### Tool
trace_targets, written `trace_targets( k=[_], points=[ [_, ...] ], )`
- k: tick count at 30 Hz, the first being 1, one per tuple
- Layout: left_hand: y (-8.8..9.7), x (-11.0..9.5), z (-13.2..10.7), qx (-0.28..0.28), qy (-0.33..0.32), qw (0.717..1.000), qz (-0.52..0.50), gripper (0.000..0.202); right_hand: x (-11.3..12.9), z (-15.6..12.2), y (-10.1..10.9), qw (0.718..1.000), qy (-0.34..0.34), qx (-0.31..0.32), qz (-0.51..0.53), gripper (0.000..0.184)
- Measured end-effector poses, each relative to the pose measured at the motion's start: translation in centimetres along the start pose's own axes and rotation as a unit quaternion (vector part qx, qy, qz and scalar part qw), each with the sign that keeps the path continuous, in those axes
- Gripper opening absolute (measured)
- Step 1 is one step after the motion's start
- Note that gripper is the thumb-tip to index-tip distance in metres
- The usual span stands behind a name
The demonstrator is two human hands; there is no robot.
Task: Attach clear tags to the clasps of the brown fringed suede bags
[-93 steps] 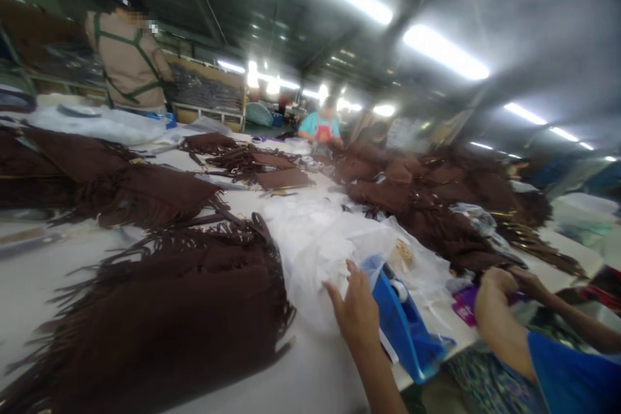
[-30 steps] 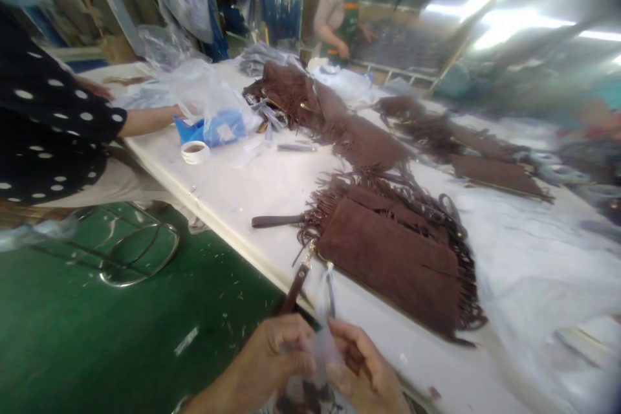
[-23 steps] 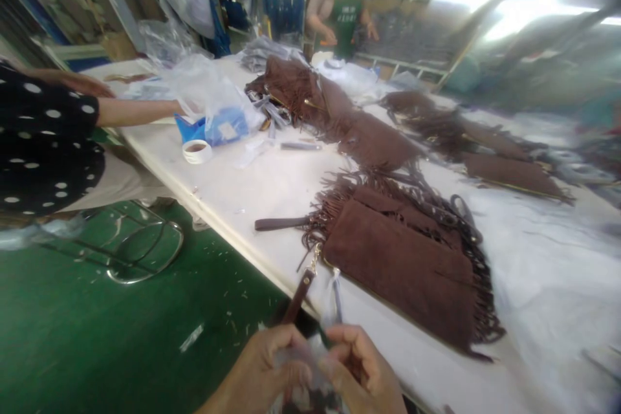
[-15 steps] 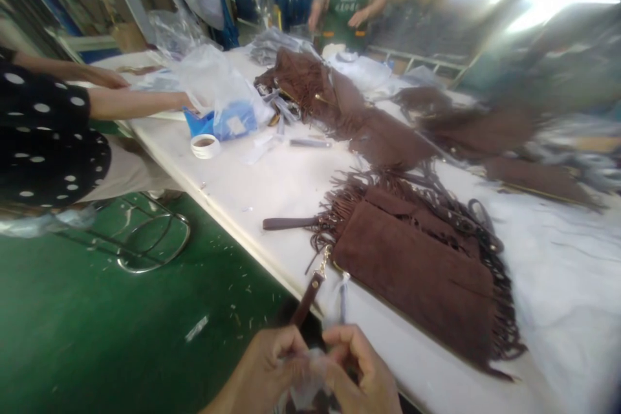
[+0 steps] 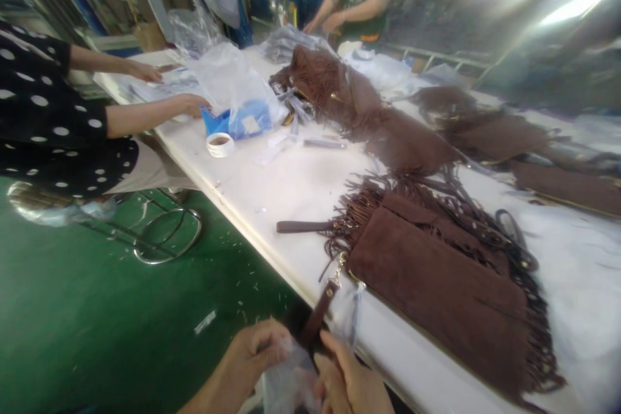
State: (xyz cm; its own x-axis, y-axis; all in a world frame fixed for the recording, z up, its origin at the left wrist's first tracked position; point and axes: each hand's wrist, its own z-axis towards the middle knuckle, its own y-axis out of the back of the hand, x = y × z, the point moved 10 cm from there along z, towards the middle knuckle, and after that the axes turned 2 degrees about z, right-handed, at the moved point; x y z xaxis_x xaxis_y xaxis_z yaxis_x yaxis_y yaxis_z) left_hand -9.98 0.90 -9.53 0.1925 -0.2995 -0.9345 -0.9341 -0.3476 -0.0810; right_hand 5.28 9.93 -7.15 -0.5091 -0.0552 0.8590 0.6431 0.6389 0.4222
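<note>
Low at the frame's bottom edge, my left hand [image 5: 252,356] and my right hand [image 5: 347,381] are closed together on a small clear plastic wrap [image 5: 286,385], just below the white table's edge. A brown wrist strap [image 5: 320,310] hangs from a gold clasp on a brown suede fringed bag [image 5: 436,272] and runs down between my hands. The bag lies flat on the white table [image 5: 291,187], close to its near edge. A second dark strap [image 5: 303,226] lies on the table beside the fringe.
More brown fringed bags [image 5: 369,123] trail toward the far end. A person in a black dotted top [image 5: 53,129] reaches at left toward a blue item in clear plastic [image 5: 237,119] and a tape roll [image 5: 220,143]. Another person [image 5: 359,0] stands at the far end. A metal stool ring [image 5: 167,236] stands on green floor.
The view swung from the table's other end to this bag. Over the last second my hands stayed pinched on the plastic wrap below the strap, and the view drifted slightly left.
</note>
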Motion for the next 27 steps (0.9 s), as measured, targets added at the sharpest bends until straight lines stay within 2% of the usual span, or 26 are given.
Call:
trace_targets(
  k=[2, 5, 10, 15, 18, 22, 27],
  points=[
    [0.3, -0.9, 0.0, 0.003, -0.032, 0.999, 0.023, 0.032, -0.8, 0.2, -1.0, 1.000, 0.004, 0.000, -0.007, 0.059],
    [0.7, -1.0, -0.4, 0.008, -0.013, 1.000, 0.007, 0.031, -1.2, 0.7, -2.0, 1.000, 0.004, -0.005, 0.009, 0.058],
    [1.8, 0.4, -1.5, -0.006, 0.040, 0.999, -0.011, 0.029, -0.9, 1.9, -2.9, 0.996, -0.069, -0.031, 0.044, 0.051],
    [3.4, 2.7, -2.2, -0.034, 0.064, 0.997, -0.018, 0.034, -0.2, 2.3, -4.4, 0.982, -0.111, 0.017, 0.154, 0.044],
    [3.3, 4.1, -2.6, -0.031, 0.089, 0.995, -0.043, 0.035, 0.0, 2.0, -5.1, 0.959, -0.127, 0.040, 0.252, 0.047],
    [2.9, 3.9, -2.6, -0.031, 0.094, 0.993, -0.066, 0.034, 0.4, 1.5, -6.0, 0.933, -0.141, 0.074, 0.323, 0.046],
    [2.5, 3.5, -2.6, -0.021, 0.108, 0.992, -0.066, 0.035, 1.5, 1.3, -5.6, 0.933, -0.131, 0.078, 0.328, 0.042]
  ],
)
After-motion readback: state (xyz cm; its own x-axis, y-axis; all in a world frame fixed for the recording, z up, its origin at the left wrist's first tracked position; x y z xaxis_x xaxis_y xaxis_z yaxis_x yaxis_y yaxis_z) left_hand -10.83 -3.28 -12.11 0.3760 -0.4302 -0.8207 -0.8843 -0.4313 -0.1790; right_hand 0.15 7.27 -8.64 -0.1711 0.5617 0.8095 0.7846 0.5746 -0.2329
